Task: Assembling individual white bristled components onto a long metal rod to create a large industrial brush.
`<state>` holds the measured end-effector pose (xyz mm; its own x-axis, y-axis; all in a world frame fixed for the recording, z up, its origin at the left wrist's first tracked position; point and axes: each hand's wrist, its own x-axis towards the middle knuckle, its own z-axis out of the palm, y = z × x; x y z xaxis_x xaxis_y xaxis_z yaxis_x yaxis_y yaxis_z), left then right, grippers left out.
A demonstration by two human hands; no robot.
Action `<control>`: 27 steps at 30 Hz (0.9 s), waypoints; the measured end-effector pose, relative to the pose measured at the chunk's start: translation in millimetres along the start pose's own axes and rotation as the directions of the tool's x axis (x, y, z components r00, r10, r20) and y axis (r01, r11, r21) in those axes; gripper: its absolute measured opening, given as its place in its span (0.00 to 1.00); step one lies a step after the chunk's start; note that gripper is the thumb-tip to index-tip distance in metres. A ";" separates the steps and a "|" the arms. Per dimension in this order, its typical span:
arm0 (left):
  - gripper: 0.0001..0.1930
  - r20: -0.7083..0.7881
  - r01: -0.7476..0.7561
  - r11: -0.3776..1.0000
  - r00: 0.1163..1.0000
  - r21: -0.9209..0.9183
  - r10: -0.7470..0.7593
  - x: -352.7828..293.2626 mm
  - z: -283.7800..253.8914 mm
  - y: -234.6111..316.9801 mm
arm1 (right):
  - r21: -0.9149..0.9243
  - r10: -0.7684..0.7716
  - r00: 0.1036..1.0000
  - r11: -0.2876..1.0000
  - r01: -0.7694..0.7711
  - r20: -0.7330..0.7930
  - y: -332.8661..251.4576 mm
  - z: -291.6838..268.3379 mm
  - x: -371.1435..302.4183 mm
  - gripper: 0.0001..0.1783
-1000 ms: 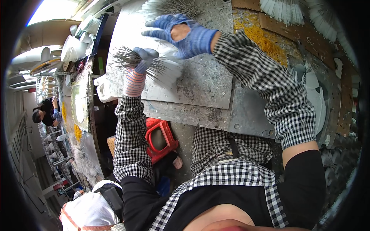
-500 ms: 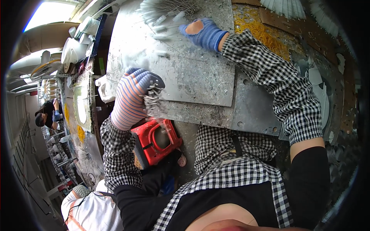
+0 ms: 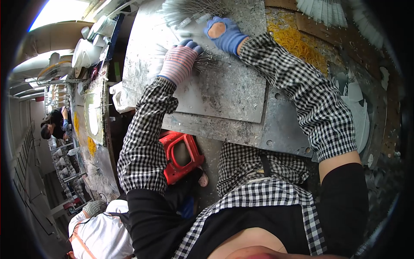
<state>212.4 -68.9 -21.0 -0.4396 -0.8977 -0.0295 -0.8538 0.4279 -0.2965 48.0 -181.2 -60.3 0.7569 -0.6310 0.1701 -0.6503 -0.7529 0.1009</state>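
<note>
My left hand [image 3: 179, 62], in a pink and blue striped glove, is closed on a bundle of thin wire brushes [image 3: 206, 60] low over the metal-grey board [image 3: 215, 97]. Looped wire ends stick out to its right; pale bristles show to its left. My right hand [image 3: 225, 35], in a blue glove with a hole at the back, has bent fingers at the edge of a pile of wire brushes [image 3: 189, 13] at the far side. Whatever is under those fingers is hidden.
Yellow rubber bands [image 3: 295, 41] lie in a heap right of the board. More white brushes [image 3: 322, 11] fan out at the far right. A red plastic stool [image 3: 183, 157] stands below the table edge. Another person [image 3: 103, 228] in white sits at lower left; one more works farther off.
My left hand has swung away from me and to the right, from the near left edge onto the board, with the wire brushes in it. My right hand has shifted slightly.
</note>
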 end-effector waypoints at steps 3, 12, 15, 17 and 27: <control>0.15 0.046 0.126 0.991 0.991 0.032 -0.128 -27.2 1.6 2.1 | 0.166 -0.137 0.990 0.977 0.132 0.018 -16.4 -7.0 -18.0 0.13; 0.17 0.050 0.026 1.000 0.998 -0.014 -0.025 -29.8 1.5 -7.2 | 0.646 -0.285 0.940 0.757 0.102 0.185 -4.6 -34.2 -28.9 0.15; 0.15 0.166 -0.074 0.983 0.985 0.167 0.046 -39.7 -10.9 0.8 | 0.675 -0.243 0.937 0.738 0.012 0.249 7.2 -35.5 -29.7 0.15; 0.12 0.033 -0.186 0.959 0.982 0.215 0.184 -48.7 -20.4 -7.9 | 0.701 -0.026 0.998 0.713 -0.018 0.053 13.3 -21.9 -34.3 0.15; 0.14 -0.013 0.053 0.963 0.999 0.264 -0.051 -4.2 50.8 -120.3 | 0.113 0.381 0.864 0.924 -0.364 -0.330 91.6 48.2 32.8 0.16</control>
<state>331.1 -122.0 -33.7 -0.3987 -0.9171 -0.0018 -0.7718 0.3366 -0.5395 16.3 -279.8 -92.7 0.3849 -0.7699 0.5091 -0.8697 -0.4872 -0.0792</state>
